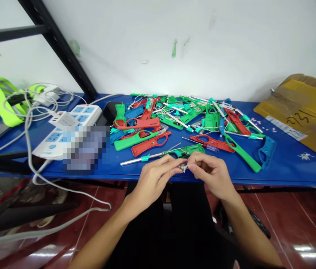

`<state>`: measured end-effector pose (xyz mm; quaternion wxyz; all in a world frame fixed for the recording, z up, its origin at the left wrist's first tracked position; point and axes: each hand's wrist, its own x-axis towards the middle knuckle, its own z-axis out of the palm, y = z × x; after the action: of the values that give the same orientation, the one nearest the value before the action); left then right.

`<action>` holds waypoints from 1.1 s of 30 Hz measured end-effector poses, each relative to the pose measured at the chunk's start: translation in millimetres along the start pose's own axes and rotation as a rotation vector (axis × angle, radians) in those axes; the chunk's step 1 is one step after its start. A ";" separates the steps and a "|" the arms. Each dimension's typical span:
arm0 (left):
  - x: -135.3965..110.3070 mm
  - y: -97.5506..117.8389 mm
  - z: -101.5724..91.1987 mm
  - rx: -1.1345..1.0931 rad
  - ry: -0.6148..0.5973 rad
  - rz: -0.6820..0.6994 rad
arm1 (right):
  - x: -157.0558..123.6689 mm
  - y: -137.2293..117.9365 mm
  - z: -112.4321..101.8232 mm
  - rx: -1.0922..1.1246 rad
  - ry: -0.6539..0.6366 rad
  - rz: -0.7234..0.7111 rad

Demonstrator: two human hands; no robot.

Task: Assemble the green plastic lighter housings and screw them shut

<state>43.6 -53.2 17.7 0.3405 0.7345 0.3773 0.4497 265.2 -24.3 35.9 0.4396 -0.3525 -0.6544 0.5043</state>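
Observation:
Between my two hands, at the front edge of the blue table, is a small metallic and whitish part (183,167), too small to name. My left hand (158,177) pinches it from the left. My right hand (209,172) has thumb and forefinger pressed together at its right end. Just beyond my hands lies a long-barrelled lighter's metal tube (135,160) with a teal collar, beside an open green lighter shell (186,150). Farther back is a heap of red, green and blue lighter shells (146,123), metal tubes and white wires.
A white power strip (49,147) with cables stands at the left, next to a dark phone (109,114) and a blurred-out patch. A taped cardboard box (309,112) sits at the right. Small white bits (306,156) lie near it. A black shelf post (70,56) rises at the left.

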 end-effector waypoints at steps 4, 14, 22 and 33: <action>-1.3 0.3 0.4 0.006 -0.002 -0.016 | -1.5 0.1 -0.1 -0.007 -0.006 0.006; -1.7 -0.3 -0.9 0.030 0.003 0.000 | -0.8 0.7 1.9 0.034 -0.016 0.023; -2.8 0.1 -1.1 0.036 -0.013 -0.002 | 2.2 0.1 0.9 0.027 -0.032 -0.019; -3.3 1.0 -0.4 -0.035 0.014 -0.006 | -0.7 -1.4 1.9 -0.208 -0.042 -0.212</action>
<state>42.5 -56.6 17.4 0.3519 0.7241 0.3741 0.4603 263.6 -25.9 37.0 0.4378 -0.3145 -0.7455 0.3920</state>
